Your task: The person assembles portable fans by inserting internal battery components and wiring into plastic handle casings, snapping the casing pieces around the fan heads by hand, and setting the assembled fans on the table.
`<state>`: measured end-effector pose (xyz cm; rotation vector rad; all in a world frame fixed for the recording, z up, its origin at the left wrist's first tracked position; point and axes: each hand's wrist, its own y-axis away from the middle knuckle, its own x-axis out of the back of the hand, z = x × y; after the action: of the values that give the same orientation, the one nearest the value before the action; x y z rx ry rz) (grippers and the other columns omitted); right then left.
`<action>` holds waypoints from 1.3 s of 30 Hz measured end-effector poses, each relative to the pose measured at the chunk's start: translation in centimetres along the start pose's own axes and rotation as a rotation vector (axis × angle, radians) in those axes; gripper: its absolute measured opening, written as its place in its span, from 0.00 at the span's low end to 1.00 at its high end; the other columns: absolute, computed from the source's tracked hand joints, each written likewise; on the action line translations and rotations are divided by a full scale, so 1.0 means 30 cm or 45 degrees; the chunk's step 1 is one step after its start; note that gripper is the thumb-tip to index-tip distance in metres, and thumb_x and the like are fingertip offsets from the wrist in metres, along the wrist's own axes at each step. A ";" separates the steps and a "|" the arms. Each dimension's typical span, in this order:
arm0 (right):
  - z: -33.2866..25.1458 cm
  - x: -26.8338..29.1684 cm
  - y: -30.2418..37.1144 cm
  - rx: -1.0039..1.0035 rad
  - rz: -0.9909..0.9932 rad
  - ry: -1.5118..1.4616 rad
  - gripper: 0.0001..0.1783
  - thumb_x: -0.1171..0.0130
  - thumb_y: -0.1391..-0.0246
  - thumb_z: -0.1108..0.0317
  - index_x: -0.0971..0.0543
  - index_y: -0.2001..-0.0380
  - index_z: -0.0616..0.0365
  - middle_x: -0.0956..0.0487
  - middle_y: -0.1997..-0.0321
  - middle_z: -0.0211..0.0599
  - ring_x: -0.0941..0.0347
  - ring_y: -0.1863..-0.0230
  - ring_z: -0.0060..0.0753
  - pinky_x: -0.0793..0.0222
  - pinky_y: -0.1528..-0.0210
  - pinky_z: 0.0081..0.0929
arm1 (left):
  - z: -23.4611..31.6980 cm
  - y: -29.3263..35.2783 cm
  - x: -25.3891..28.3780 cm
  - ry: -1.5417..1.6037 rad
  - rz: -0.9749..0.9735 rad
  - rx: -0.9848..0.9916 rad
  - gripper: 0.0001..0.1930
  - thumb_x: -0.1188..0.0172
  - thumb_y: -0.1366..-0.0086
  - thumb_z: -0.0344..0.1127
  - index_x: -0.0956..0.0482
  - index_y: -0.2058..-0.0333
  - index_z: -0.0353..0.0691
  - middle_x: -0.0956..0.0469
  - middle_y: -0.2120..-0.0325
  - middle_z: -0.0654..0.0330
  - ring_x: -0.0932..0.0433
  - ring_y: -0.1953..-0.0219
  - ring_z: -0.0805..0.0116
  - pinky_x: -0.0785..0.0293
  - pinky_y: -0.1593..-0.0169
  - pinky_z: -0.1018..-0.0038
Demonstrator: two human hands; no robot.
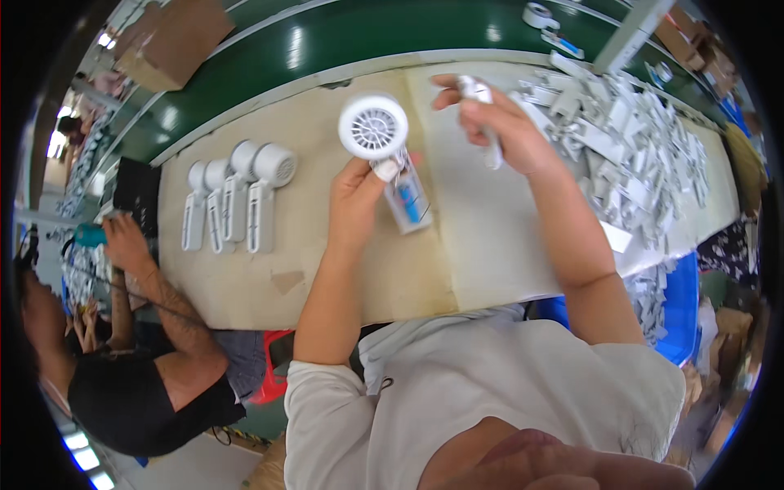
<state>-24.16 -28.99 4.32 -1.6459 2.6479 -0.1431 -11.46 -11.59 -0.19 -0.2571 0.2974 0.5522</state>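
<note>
My left hand is closed around the neck of a white handheld fan, its round grille facing up. The handle is uncovered on one side, and a blue battery-like block shows inside. To the right, my right hand grips a slim white plastic handle cover, held above the table and apart from the fan. Several white fans lie in a row at the left of the table, heads toward the far side, with long slots along their handles.
A big heap of white plastic pieces covers the table's right end. Below it stands a blue bin holding more pieces. Beyond the table runs a green conveyor belt. At left, a co-worker's hand holds a teal tool beside a black box.
</note>
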 end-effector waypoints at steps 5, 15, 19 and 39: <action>-0.004 -0.090 0.027 0.170 0.206 0.412 0.29 0.35 0.58 0.66 0.31 0.50 0.56 0.25 0.59 0.35 0.31 0.61 0.28 0.33 0.58 0.25 | 0.010 -0.027 0.029 0.147 0.236 0.026 0.15 0.47 0.38 0.36 0.28 0.55 0.34 0.24 0.59 0.54 0.24 0.67 0.76 0.28 0.71 0.83; 0.028 -0.204 0.044 0.742 0.348 1.451 0.33 0.35 0.66 0.66 0.31 0.51 0.60 0.25 0.56 0.45 0.33 0.47 0.44 0.33 0.50 0.32 | -0.067 0.004 -0.041 0.532 0.245 0.038 0.15 0.47 0.39 0.30 0.31 0.54 0.36 0.28 0.54 0.58 0.27 0.55 0.68 0.28 0.55 0.72; 0.026 -0.218 0.046 0.660 0.329 1.342 0.35 0.34 0.67 0.69 0.33 0.50 0.56 0.26 0.53 0.41 0.34 0.45 0.45 0.35 0.48 0.34 | -0.072 0.000 -0.065 0.548 0.257 0.025 0.13 0.49 0.39 0.30 0.31 0.55 0.39 0.27 0.58 0.62 0.28 0.58 0.71 0.31 0.57 0.74; 0.090 -0.177 0.012 -0.115 -0.124 0.134 0.22 0.43 0.49 0.53 0.28 0.61 0.61 0.27 0.71 0.32 0.35 0.69 0.21 0.38 0.67 0.21 | 0.003 -0.017 0.010 0.444 0.344 -0.257 0.17 0.52 0.36 0.41 0.33 0.52 0.38 0.30 0.53 0.57 0.32 0.49 0.63 0.35 0.45 0.64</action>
<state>-21.95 -24.25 1.44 -1.8461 2.6874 -0.1161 -10.91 -11.83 -0.12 -0.5153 0.6214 0.8065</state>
